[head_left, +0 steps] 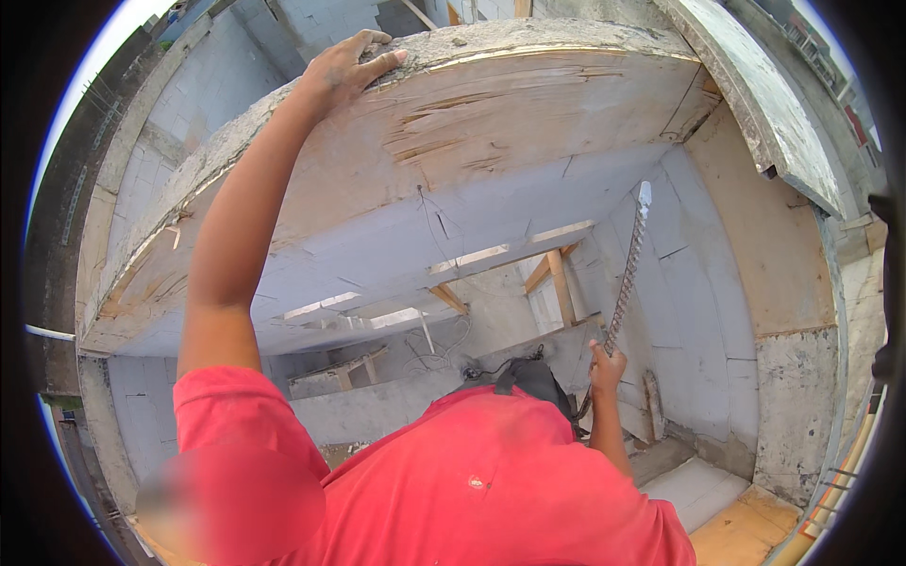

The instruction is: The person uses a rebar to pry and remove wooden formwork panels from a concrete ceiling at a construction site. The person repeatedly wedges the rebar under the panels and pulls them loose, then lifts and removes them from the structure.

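Observation:
My left hand (345, 74) lies on the rough concrete top (557, 36) of a beam, fingers apart, with that arm stretched up and away from me. Below this top, the beam's near face is covered by a plywood form board (528, 111) with splintered, peeling patches. Down at the right, my right hand (607, 366) is closed round the lower part of a ribbed steel pry bar (627, 281). The bar points up and slightly right, and its flattened, pale tip stands apart from the board, as far as one view shows.
A weathered panel (769, 104) juts out at the upper right, above an upright plywood sheet (760, 222). Grey block walls (698, 283) enclose the space below. Deeper down are wooden props (561, 288), loose wire and a concrete ledge (373, 410).

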A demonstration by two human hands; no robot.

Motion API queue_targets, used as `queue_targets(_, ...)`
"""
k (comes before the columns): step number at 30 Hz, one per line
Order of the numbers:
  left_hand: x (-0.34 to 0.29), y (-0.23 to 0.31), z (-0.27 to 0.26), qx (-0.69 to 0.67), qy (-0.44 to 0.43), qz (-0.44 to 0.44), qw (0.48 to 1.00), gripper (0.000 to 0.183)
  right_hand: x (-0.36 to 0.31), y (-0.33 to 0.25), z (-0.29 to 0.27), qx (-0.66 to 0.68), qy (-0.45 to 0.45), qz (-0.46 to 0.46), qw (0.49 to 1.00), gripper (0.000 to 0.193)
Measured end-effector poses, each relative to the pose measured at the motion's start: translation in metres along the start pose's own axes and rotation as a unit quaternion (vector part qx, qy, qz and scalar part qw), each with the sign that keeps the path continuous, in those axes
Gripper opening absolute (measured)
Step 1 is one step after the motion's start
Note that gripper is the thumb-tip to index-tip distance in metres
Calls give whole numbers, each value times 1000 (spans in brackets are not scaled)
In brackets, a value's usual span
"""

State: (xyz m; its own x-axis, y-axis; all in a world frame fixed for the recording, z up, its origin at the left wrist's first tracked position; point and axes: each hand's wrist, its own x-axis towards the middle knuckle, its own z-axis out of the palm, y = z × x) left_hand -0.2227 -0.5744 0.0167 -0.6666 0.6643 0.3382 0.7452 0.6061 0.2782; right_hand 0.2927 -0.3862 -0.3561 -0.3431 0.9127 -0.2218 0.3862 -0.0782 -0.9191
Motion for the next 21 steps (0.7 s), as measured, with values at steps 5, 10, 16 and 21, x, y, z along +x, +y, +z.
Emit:
queue_targets(5,3,0,-1,5,-25,-31,999,78,-6,-3,-3,-24,-5,-30,999,37)
queue_targets(10,-5,4,-7,-59,-38,-60,996,88,-28,-32,-13,-24,-8,-55,998,37)
queue_targets(16,-11,0,-13,-96,-61,-43,993,123,-68,-42,-26,-44,42,-57,996,35)
queue_targets(21,-8,0,-15,45,-91,16,995,106,-100,-49,-38,-134,45,-56,988,29)
